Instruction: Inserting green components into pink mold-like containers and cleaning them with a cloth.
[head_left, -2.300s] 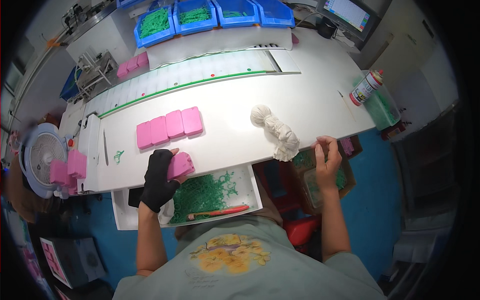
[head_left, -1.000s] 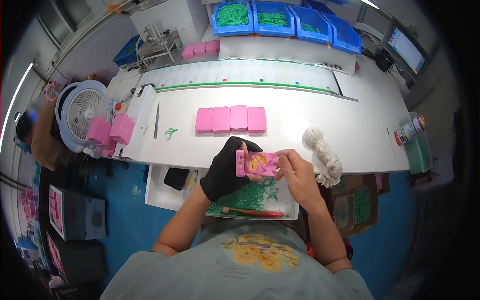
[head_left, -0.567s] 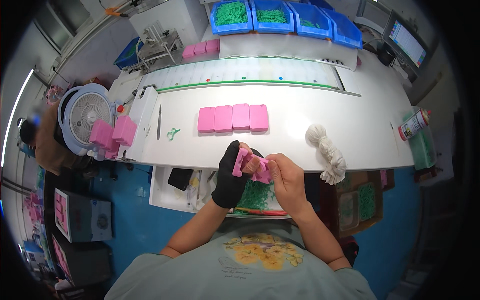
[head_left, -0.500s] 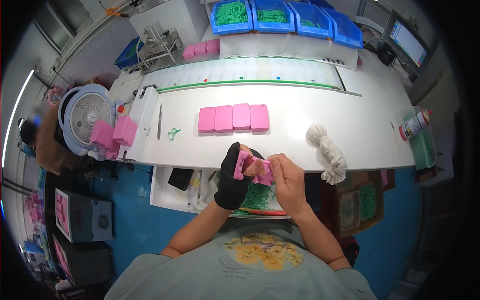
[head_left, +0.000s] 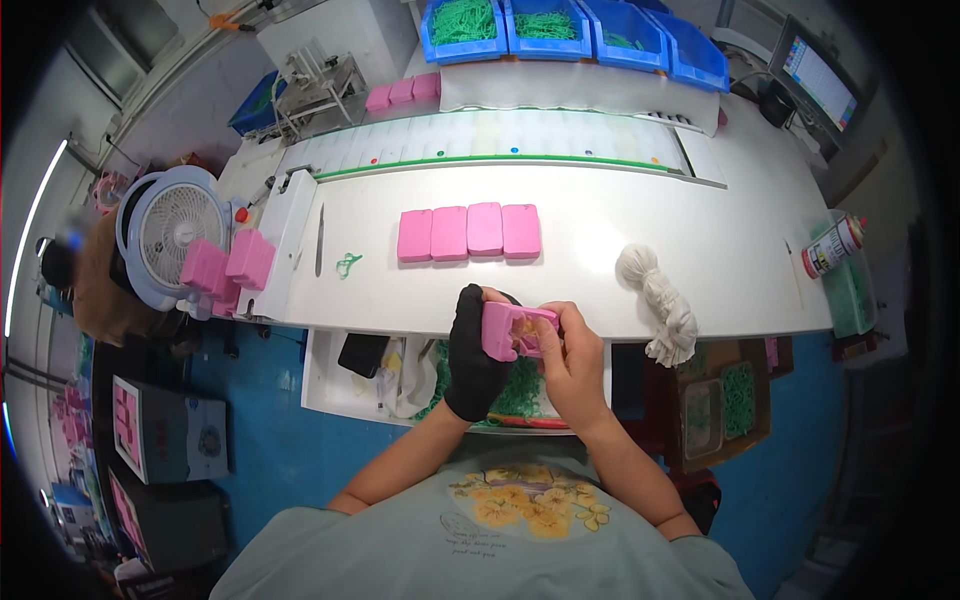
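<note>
Only the head view here, looking straight down. The left hand (head_left: 476,350), in a black glove, is wrapped around the left end of a pink plastic case (head_left: 515,330), and the bare right hand (head_left: 570,365) pinches its right end with fingertips on the open face. So both hands are clamped on the same piece, held up just off the near edge of the white worktable (head_left: 600,270), right over a shallow white tray (head_left: 340,395) that sits below the table edge and holds a heap of green bits (head_left: 510,395).

On the table, well clear of the hands, four pink cases (head_left: 469,231) lie in a tight row, sides touching. There's plenty of bare white surface around them, left and right. A knotted white rag (head_left: 660,300) hangs over the near edge to the right of the hands, near but not touching. A spray can (head_left: 832,246) sits at the far right end.

Off to the left a small green scrap (head_left: 347,264) lies on the table, and past that end a white fan (head_left: 172,232) stands with more pink cases (head_left: 228,268) stacked beside it. At the far edge, beyond a green-lined strip, blue bins (head_left: 570,25) hold green parts. A monitor (head_left: 818,85) sits at the top right.
</note>
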